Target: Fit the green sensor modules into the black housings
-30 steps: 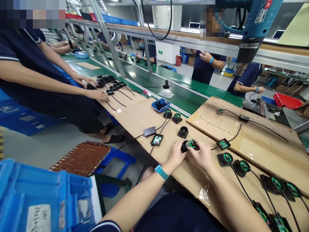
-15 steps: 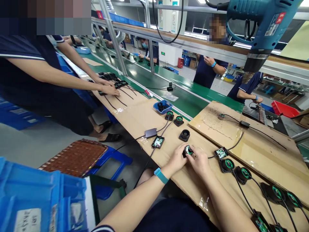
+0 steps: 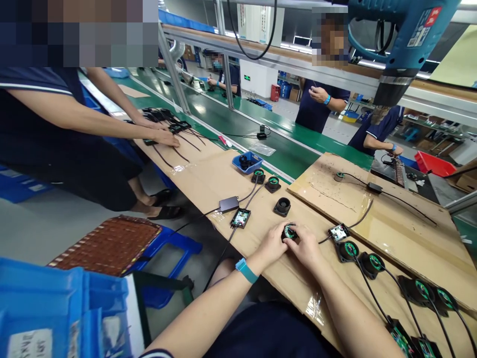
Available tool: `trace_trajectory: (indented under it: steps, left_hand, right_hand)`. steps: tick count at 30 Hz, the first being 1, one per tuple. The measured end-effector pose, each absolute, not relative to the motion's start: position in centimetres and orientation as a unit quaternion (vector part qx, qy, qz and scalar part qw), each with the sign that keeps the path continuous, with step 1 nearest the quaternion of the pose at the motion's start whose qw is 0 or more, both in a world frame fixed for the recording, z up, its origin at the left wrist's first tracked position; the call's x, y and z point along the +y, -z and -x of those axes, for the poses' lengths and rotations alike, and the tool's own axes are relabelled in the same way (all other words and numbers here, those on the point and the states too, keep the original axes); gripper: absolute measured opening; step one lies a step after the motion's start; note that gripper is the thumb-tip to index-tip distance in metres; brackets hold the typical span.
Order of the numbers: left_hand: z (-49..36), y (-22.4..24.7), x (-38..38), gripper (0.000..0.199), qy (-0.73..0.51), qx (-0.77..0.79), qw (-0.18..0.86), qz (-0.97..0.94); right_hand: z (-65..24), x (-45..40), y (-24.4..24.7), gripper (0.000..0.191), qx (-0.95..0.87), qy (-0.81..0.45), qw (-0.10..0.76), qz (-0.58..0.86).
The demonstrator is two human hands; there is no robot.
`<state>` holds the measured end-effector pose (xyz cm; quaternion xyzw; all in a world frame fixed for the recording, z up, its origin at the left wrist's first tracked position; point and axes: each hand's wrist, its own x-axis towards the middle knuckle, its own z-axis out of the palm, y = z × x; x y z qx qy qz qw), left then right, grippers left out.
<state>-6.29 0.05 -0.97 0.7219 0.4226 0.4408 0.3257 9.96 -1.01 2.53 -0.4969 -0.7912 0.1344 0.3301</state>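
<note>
My left hand (image 3: 273, 244) and my right hand (image 3: 306, 246) meet at the cardboard-covered bench (image 3: 201, 184), both closed on a round black housing (image 3: 288, 231) with a green ring board inside. My left fingers hold its left side, my right fingers its right side and near edge. Just beyond them stands a black housing (image 3: 282, 206) without a green board. To the left lie an open box with a circuit board (image 3: 240, 218) and a closed black box (image 3: 228, 204). Another open circuit box (image 3: 338, 232) lies to the right of my right hand.
Several wired housings (image 3: 371, 264) line the right side. A blue tray (image 3: 247, 162) holds black parts. A power drill (image 3: 402, 44) hangs at upper right. A person's hand (image 3: 166, 136) works among cables at left. Blue crates (image 3: 40, 298) stand at lower left.
The view has shifted slightly, so most things sit a little further left. My hands still hold the housing, with the fingers slightly rearranged around it.
</note>
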Motion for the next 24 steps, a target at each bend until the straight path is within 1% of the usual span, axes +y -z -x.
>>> trace_trajectory:
  steps: [3,4,5,8,9,10,13,14,17,18,21,22,24]
  left_hand:
    - [6.2,1.0,-0.1,0.066,-0.426,0.449,0.32,-0.717]
    - [6.2,1.0,-0.1,0.067,-0.429,0.458,0.314,-0.712]
    - [6.1,1.1,-0.2,0.072,-0.436,0.466,0.309,-0.705]
    - [6.0,1.5,-0.1,0.1,-0.464,0.479,0.302,-0.681]
    - [5.9,1.6,-0.1,0.106,-0.47,0.481,0.297,-0.677]
    - [5.9,1.7,-0.1,0.108,-0.472,0.483,0.29,-0.678]
    - [5.8,2.1,0.0,0.11,-0.452,0.485,0.262,-0.701]
    - [5.7,2.2,0.0,0.111,-0.444,0.486,0.257,-0.708]
    - [5.7,2.4,0.1,0.116,-0.438,0.486,0.256,-0.712]
    - [5.7,2.4,0.1,0.115,-0.44,0.486,0.255,-0.711]
    - [5.7,2.5,0.2,0.112,-0.447,0.486,0.251,-0.708]
    - [5.7,2.5,0.2,0.113,-0.45,0.486,0.252,-0.705]
    - [5.8,2.5,0.2,0.117,-0.456,0.485,0.258,-0.7]
  right_hand:
    - [-10.3,-0.6,-3.5,0.033,-0.811,-0.122,0.294,0.49]
    - [-10.5,-0.6,-3.9,0.031,-0.816,-0.113,0.289,0.487]
    - [-10.7,-0.6,-4.3,0.029,-0.815,-0.097,0.297,0.487]
    - [-11.0,-0.6,-4.8,0.032,-0.773,-0.017,0.367,0.517]
    - [-11.0,-0.6,-4.8,0.033,-0.759,0.002,0.377,0.531]
    - [-10.9,-0.6,-4.6,0.032,-0.756,0.007,0.367,0.542]
    - [-10.5,-0.5,-4.3,0.026,-0.784,-0.025,0.288,0.55]
    - [-10.3,-0.5,-4.4,0.026,-0.786,-0.028,0.279,0.55]
    - [-10.1,-0.4,-5.0,0.032,-0.768,-0.003,0.296,0.568]
    - [-10.0,-0.4,-5.2,0.031,-0.764,-0.002,0.288,0.577]
    - [-10.1,-0.2,-5.6,0.022,-0.78,-0.036,0.212,0.588]
    - [-10.2,-0.1,-5.6,0.021,-0.782,-0.041,0.204,0.587]
    - [-10.3,-0.2,-5.6,0.025,-0.777,-0.029,0.238,0.582]
